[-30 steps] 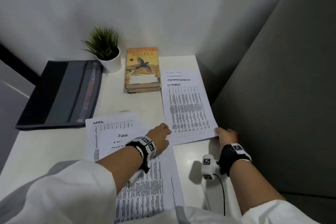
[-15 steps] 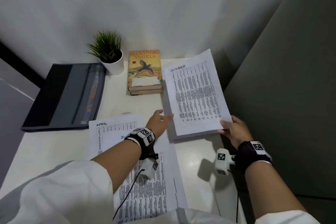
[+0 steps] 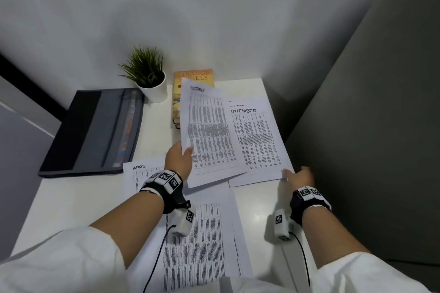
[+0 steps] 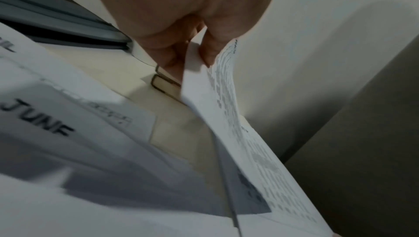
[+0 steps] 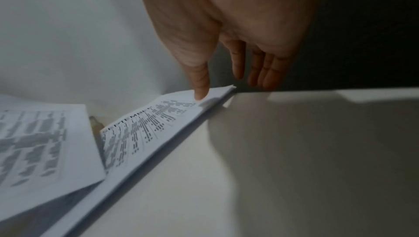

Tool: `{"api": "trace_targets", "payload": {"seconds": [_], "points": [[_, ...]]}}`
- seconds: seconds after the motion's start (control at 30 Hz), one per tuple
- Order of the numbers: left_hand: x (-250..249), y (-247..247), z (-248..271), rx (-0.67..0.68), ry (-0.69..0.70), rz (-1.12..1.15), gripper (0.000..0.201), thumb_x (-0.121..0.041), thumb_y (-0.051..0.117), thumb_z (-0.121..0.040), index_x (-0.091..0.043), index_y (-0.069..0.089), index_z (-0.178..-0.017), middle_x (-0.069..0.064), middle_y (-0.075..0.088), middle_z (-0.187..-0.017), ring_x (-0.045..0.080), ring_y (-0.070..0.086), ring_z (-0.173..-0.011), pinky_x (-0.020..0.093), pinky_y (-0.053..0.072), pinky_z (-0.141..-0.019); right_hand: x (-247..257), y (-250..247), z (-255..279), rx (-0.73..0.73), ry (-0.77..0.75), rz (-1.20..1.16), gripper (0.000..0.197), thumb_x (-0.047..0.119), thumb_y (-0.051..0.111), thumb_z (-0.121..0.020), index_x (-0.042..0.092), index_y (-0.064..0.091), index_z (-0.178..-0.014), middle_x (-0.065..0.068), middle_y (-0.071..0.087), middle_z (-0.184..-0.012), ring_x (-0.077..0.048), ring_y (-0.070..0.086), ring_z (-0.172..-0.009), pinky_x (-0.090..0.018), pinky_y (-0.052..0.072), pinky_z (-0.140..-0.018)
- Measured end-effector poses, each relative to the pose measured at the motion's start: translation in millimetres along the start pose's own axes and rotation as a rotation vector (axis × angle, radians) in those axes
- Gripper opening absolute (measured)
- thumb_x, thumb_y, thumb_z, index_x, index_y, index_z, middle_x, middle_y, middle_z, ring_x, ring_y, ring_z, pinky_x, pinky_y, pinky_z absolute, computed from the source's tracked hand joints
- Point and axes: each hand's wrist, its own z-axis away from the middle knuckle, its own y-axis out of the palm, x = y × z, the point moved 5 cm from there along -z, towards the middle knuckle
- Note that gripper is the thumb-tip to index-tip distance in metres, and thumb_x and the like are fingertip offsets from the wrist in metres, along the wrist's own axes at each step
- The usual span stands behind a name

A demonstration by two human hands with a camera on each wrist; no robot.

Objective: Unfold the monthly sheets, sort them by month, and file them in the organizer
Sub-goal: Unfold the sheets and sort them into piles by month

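A white desk (image 3: 250, 216) stood pushed into a corner — pale plain wall (image 3: 214, 7) behind, a grey-green panel (image 3: 381, 126) along the right. Soft light fell from above, casting dim shadows. At far left ran a dark strip (image 3: 14, 71), perhaps a frame.

The site was an office workstation. A white desk (image 3: 78, 200) stood in a corner between a plain pale wall (image 3: 214, 7) and a grey partition (image 3: 381, 126). Printed monthly sheets (image 3: 259, 140) of tabulated figures lay spread on it. A dark organizer (image 3: 92, 131), a stack of books (image 3: 177, 112) and a small potted plant (image 3: 148, 76) occupied the far side.
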Motion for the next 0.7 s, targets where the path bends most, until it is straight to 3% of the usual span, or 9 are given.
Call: {"api": "trace_targets", "payload": {"seconds": [0.1,0.27,0.47,0.57,0.63,0.7], "points": [[11.5,-14.3,-0.7,-0.046,-0.020,-0.016,0.031,-0.018,0.048,-0.101,-0.001,0.055,-0.125,0.015,0.059,-0.129,0.032,0.054,-0.118,0.029,0.037,-0.093,-0.6,7.1,-4.1,0.008,-0.008,0.003,0.067,0.021,0.073,-0.080,-0.001,0.043,-0.136,-0.021,0.052,-0.132,-0.037,0.053,-0.120,-0.043,0.044,-0.100],[25.1,-23.8,-1.3,-0.091,-0.047,-0.032,0.030,-0.016,0.047,-0.101,-0.002,0.055,-0.126,0.014,0.059,-0.130,0.031,0.054,-0.118,0.027,0.035,-0.091,1.7,7.3,-6.2,0.039,-0.037,-0.056,0.034,0.011,0.070,-0.082,-0.001,0.063,-0.112,-0.017,0.068,-0.108,-0.032,0.065,-0.096,-0.030,0.046,-0.078],[31.0,-24.2,-1.0,-0.120,-0.039,-0.007,0.026,-0.016,0.046,-0.101,-0.008,0.059,-0.122,0.010,0.064,-0.120,0.026,0.058,-0.105,0.029,0.041,-0.089,8.5,3.4,-5.6,-0.055,-0.064,-0.043,0.040,0.002,0.068,-0.081,-0.001,0.054,-0.119,-0.022,0.064,-0.113,-0.035,0.063,-0.103,-0.039,0.050,-0.088],[26.0,-25.3,-0.4,-0.120,-0.014,-0.004,0.025,-0.017,0.046,-0.100,-0.009,0.060,-0.121,0.008,0.064,-0.119,0.019,0.055,-0.099,0.027,0.040,-0.088,9.5,5.5,1.5,-0.108,-0.076,-0.055,0.037,-0.001,0.063,-0.082,0.004,0.052,-0.117,-0.020,0.064,-0.110,-0.034,0.064,-0.098,-0.036,0.051,-0.081],[22.3,-28.1,-0.3,-0.130,0.008,-0.004,0.025,-0.017,0.046,-0.100,-0.009,0.060,-0.120,0.007,0.064,-0.118,0.016,0.053,-0.096,0.027,0.039,-0.088,10.9,10.6,3.4,-0.069,-0.076,-0.052,0.024,0.000,0.057,-0.082,0.007,0.058,-0.105,-0.017,0.067,-0.103,-0.031,0.064,-0.088,-0.032,0.052,-0.075],[18.2,-32.0,-0.5,-0.146,0.028,-0.013,0.025,-0.017,0.047,-0.100,-0.009,0.060,-0.120,0.006,0.065,-0.115,0.017,0.055,-0.097,0.027,0.040,-0.087,16.5,15.4,3.4,0.004,-0.088,-0.019,0.022,0.004,0.058,-0.082,0.004,0.059,-0.103,-0.017,0.066,-0.104,-0.030,0.061,-0.088,-0.030,0.049,-0.075]]}}
